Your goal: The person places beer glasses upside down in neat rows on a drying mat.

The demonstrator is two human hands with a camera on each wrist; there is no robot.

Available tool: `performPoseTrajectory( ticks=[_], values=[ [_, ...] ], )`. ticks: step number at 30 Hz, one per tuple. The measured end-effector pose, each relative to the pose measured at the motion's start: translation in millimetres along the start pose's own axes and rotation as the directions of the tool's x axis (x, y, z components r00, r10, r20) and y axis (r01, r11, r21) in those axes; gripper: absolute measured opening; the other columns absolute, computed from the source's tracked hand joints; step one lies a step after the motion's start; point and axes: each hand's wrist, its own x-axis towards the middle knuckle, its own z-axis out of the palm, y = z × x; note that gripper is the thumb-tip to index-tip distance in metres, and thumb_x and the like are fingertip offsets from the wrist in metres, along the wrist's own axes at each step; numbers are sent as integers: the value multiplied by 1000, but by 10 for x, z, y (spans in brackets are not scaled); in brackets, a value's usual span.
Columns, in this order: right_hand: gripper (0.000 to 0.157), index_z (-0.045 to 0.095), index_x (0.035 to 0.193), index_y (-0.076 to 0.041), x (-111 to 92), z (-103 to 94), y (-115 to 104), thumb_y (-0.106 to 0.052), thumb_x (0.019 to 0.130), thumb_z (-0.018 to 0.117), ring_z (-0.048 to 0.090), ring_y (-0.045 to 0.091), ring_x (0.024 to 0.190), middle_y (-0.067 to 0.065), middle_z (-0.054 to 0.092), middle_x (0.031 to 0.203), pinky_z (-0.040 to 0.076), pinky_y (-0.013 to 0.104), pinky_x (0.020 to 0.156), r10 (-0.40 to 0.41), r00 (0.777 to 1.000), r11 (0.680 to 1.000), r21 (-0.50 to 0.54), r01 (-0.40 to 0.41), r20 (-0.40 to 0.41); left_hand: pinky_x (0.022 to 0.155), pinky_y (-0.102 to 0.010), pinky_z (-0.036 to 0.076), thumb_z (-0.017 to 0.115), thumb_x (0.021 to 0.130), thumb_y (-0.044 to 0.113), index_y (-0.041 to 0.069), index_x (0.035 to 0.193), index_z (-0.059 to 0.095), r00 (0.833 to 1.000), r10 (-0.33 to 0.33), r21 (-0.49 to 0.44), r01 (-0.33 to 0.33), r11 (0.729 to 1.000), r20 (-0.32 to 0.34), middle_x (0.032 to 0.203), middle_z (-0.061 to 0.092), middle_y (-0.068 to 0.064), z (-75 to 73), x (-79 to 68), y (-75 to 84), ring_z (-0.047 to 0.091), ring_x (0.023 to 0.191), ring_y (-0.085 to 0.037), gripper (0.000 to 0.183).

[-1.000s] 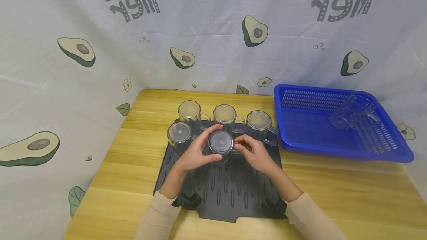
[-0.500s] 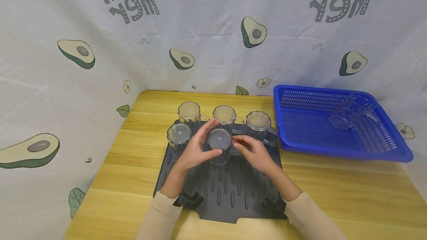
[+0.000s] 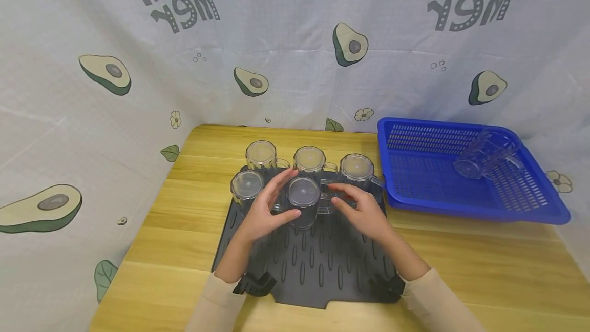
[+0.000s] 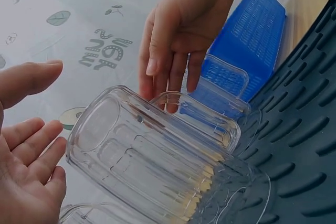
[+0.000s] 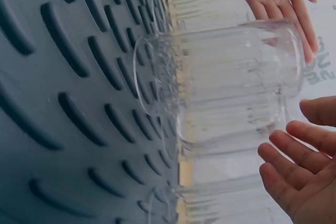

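Note:
A clear glass mug (image 3: 302, 193) stands upside down on a black ridged drying mat (image 3: 313, 275), its handle pointing right. My left hand (image 3: 264, 215) is spread beside its left side, thumb and fingers straight; the left wrist view shows a gap between that hand (image 4: 31, 156) and the mug (image 4: 142, 145). To the right, near the handle, my right hand (image 3: 364, 214) is held loosely with nothing in it. In the right wrist view its relaxed fingers (image 5: 294, 145) are apart from the mug (image 5: 226, 66).
Behind and left, several more upside-down mugs, including a left one (image 3: 247, 184) and a back right one (image 3: 357, 167), stand close by. A blue plastic basket (image 3: 461, 211) at the right holds clear glassware (image 3: 481, 158) lying on its side. A patterned curtain (image 3: 295, 86) hangs behind the table.
The mug was tilted between both hands and now stands level on the mat. My right fingers have let go of the handle and moved right; my left hand has eased away leftward.

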Motion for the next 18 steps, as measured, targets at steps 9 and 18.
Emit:
performPoseTrajectory(
  ticks=[9,18],
  values=[
    [35,61,130,-2,-110,-207,-47,-13,96,62,59,36,109,14,63,126,47,57,90,-53,997,995,-92,47,-56,113,-52,26,71,85,-3,4,147,40,999,-8,125,12,992,-32,145,47,-13,-41,-271,86,37,138,-25,69],
    [29,64,125,-3,-178,-458,-78,-11,97,61,60,27,108,12,66,120,49,32,88,-86,987,987,-147,66,-134,104,-46,40,68,89,1,4,134,55,988,-132,219,146,965,-77,128,63,-11,-91,-663,-37,56,121,-22,47]
  ],
)
